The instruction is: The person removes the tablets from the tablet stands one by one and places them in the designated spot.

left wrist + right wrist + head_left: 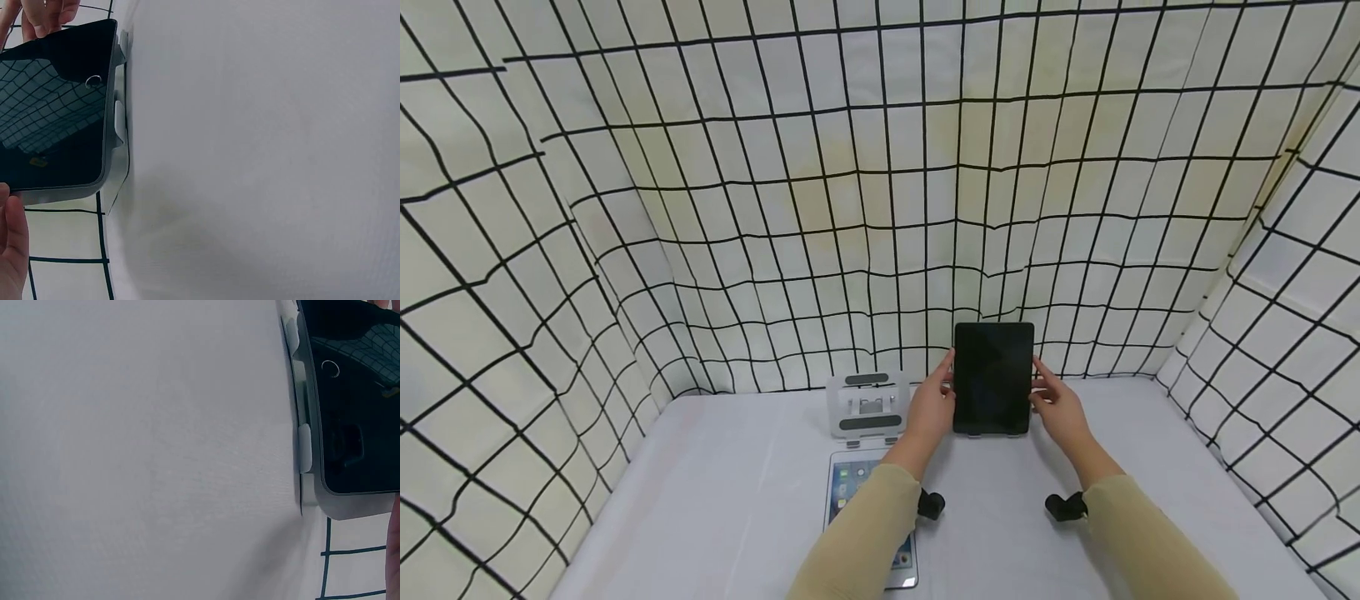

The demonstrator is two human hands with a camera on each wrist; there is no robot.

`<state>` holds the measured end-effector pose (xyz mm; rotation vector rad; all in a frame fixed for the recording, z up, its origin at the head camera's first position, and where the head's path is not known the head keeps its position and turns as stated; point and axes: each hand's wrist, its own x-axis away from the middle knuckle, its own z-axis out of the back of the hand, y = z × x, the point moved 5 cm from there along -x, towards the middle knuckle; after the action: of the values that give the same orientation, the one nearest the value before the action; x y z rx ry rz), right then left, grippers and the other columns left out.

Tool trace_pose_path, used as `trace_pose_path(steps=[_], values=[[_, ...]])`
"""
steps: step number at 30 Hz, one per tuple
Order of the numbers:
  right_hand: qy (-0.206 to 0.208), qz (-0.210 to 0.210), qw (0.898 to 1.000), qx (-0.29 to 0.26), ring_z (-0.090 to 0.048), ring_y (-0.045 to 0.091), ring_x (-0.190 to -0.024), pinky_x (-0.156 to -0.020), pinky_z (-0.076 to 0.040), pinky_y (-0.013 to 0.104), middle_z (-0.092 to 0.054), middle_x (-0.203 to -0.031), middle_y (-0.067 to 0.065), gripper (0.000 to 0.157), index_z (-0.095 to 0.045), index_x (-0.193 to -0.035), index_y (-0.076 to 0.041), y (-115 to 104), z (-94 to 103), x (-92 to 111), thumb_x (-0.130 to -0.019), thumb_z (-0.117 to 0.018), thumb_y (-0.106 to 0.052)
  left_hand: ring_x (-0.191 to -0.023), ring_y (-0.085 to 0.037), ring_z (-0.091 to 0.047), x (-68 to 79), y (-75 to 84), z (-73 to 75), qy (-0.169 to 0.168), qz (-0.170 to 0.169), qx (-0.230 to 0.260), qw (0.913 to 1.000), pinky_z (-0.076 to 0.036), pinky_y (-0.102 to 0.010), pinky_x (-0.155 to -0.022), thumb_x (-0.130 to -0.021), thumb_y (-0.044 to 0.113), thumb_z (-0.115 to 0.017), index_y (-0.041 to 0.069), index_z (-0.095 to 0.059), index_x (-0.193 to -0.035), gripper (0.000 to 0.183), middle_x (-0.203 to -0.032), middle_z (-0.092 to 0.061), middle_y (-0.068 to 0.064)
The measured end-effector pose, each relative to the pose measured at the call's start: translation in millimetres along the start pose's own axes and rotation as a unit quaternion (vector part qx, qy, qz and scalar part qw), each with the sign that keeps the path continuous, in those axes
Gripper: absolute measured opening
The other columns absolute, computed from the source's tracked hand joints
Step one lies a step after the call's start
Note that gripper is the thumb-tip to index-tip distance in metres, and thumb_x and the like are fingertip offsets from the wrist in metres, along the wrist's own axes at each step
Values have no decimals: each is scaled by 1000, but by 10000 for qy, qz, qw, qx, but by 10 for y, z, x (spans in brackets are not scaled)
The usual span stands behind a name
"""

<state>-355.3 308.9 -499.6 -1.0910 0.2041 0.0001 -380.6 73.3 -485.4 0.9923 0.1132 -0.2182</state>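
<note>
A dark-screened tablet [994, 379] stands upright, leaning back, at the far side of the table. Its lower edge sits at the small lips [119, 122] of a grey stand, whose remaining parts are mostly hidden behind it. My left hand [934, 403] holds the tablet by its left side edge, the thumb toward the front. On the opposite edge, my right hand [1062, 410] grips it with thumb and fingers. Seen from the right wrist, the tablet [359, 437] has a round home button near the stand's lips, and its screen reflects the grid wall.
Left of the tablet stands a second, unoccupied grey stand [868, 406] with dark pads. In front of it a white tablet [844, 486] lies flat, its screen lit with icons and partly covered by my left forearm. Grid-patterned white walls [820, 208] enclose the white table [715, 492].
</note>
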Motion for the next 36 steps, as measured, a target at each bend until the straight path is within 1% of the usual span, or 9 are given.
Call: trace_pose_path(steps=[6,12,14,20,23,28,30,33,36], values=[[34,19,10000,-12,-58,34,-113,-78,-53,24,-55,-129,23,71,-28,-158,-27,-55,12,48,-98,-52,4,-96,-12,-59,33,12,30,15,38,126,9999,-50,-27,-72,-98,3,-58,52,-28,-151,79,-124,-62,3],[-39,27,10000,-68,-57,35,-113,-83,-55,36,-55,-129,24,71,-27,-158,-26,-83,28,113,-98,-51,4,-97,-12,-60,81,33,50,-69,-12,336,9994,-52,-26,-71,-97,2,-59,44,-33,-153,75,-125,-61,-1],[-65,41,9999,-73,-57,34,-111,-83,-56,38,-55,-128,25,71,-28,-158,-25,-93,33,141,-98,-51,4,-96,-12,-60,108,35,59,-115,-20,398,9991,-52,-25,-70,-97,2,-60,43,-33,-153,74,-125,-61,-1],[-120,136,9998,-106,-59,33,-104,-75,-54,25,-57,-124,26,71,-29,-158,-23,-139,51,216,-97,-53,6,-94,-11,-60,180,39,96,-194,-110,568,9981,-53,-24,-72,-95,1,-62,41,-36,-152,74,-122,-62,-1],[-170,112,9997,-144,-59,31,-104,-75,-53,23,-57,-125,25,72,-28,-158,-23,-136,52,247,-97,-53,5,-93,-10,-60,218,33,107,-217,-157,666,9974,-53,-24,-73,-94,-1,-62,40,-38,-152,75,-120,-62,-1],[-270,32,9994,-216,-59,30,-104,-76,-55,27,-57,-126,25,72,-27,-158,-25,-107,52,315,-97,-52,5,-95,-10,-61,296,22,113,-344,-141,660,9971,-53,-25,-73,-94,1,-63,42,-37,-151,75,-121,-63,0],[-316,47,9992,-223,-60,30,-103,-77,-55,31,-57,-126,25,73,-27,-158,-24,-98,56,344,-97,-52,6,-97,-10,-61,328,24,114,-431,-83,619,9971,-53,-26,-73,-94,2,-63,43,-37,-151,75,-122,-63,1],[-398,78,9988,-291,-61,27,-101,-78,-56,36,-58,-125,26,72,-27,-158,-21,-118,71,381,-96,-53,6,-98,-10,-61,356,21,115,-540,-45,602,9967,-53,-27,-74,-94,3,-63,41,-36,-152,75,-122,-62,2],[-490,93,9980,-390,-62,24,-100,-78,-56,38,-58,-124,26,72,-27,-158,-18,-143,87,403,-96,-54,6,-98,-11,-62,373,24,131,-589,-65,710,9957,-53,-27,-74,-94,2,-63,38,-36,-153,74,-121,-62,1]])
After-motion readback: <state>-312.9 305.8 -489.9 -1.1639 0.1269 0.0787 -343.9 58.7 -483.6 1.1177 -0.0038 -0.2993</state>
